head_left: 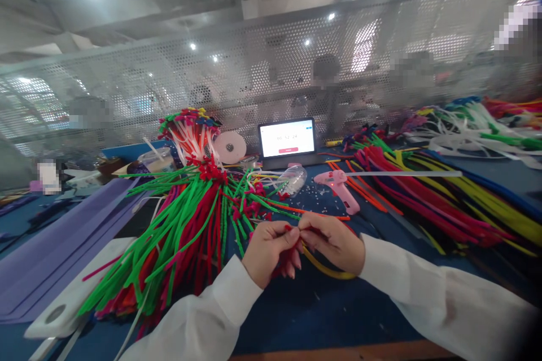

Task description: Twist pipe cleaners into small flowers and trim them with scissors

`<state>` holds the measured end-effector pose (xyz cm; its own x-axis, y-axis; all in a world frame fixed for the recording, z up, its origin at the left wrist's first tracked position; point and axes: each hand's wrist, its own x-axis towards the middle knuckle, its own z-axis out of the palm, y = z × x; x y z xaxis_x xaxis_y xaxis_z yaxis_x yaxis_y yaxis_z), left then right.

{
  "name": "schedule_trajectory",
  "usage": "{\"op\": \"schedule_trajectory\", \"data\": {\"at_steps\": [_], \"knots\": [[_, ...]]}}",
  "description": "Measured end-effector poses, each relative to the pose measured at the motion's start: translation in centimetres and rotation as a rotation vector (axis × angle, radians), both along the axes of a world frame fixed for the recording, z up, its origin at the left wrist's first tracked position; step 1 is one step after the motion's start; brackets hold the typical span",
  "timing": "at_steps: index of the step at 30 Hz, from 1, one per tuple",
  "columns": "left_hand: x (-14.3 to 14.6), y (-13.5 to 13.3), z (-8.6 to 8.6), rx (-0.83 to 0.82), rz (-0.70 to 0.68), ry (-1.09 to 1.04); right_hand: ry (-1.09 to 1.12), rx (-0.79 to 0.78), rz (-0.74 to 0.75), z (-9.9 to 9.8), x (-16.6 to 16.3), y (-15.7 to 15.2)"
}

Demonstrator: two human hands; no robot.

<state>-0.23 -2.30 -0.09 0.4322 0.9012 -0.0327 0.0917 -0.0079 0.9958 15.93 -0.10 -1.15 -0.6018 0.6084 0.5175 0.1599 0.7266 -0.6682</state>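
My left hand [269, 247] and my right hand [334, 241] meet above the blue table, fingertips pinched together. Between them is a red fuzzy pipe cleaner [288, 228], mostly covered by the fingers, so its shape cannot be made out. A yellow strip [328, 271] curves below my right hand; whether it is held is unclear. Left of my hands lies a big heap of green pipe cleaners [182, 208] mixed with red ones. Small dark-pink bent pieces [249, 203] on green stems lie just beyond my left hand. Behind my right hand rests a pink glue gun [341, 187] with a long glue stick.
At the back stands a lit tablet [288, 138] before a perforated metal screen [237, 79]. Bundles of coloured pipe cleaners [423, 197] spread along the right. Purple sheets [71, 242], a white power strip [80, 293] and a plastic cup [156, 161] are on the left.
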Motion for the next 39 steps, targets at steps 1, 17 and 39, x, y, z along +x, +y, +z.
{"op": "schedule_trajectory", "data": {"at_steps": [1,17,39], "knots": [[0.1,0.2,-0.2,-0.155,-0.042,-0.107,-0.055,0.196,-0.017,0.1,0.2,0.1],[-0.7,0.3,-0.1,0.641,0.075,0.377,0.102,-0.334,0.117,-0.1,-0.3,0.1],[0.0,1.0,-0.6,-0.094,-0.081,-0.031,-0.092,0.289,-0.096,0.1,0.5,0.5]]}}
